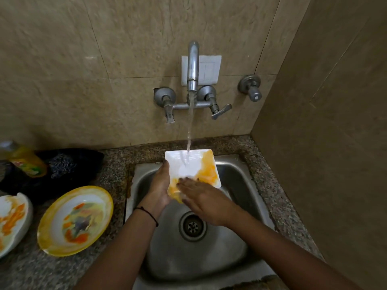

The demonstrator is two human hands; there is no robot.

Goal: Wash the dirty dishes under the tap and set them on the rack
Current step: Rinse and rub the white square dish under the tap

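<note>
Nearest: both forearms reach in over the steel sink (240, 185), with the drain (192, 226) directly below the wrists. Left hand (160, 185) grips the near-left edge of the rectangular white plate (196, 166), cupped round it from the side and beneath. Right hand (201, 199) lies flat with fingers straight and together, fingertips pressed on the plate's near face where yellow residue sits. The plate is held over the basin, tilted with its far edge raised, touching nothing but the hands. The water stream (189, 126) strikes the plate's upper middle; that zone reads clean white, while the right side and near-left corner are yellow. Judgement: rinse roughly half done. Handling: looks thin, stiff and light, probably melamine or glazed ware; wet and greasy, so slippery. An edge grip with the thumb on top and fingers beneath seems safest, and it should be kept low over the basin in case it slips. Left on the counter (31, 268): a round yellow-rimmed plate (56, 222) and a second dish (10, 218), partly out of view, both smeared orange and unwashed. Behind them: a yellow bottle (27, 162) and a steel scrubber (62, 164) on something dark. Farthest: the tap (193, 65) on the tiled wall, running. No rack in view.
</note>
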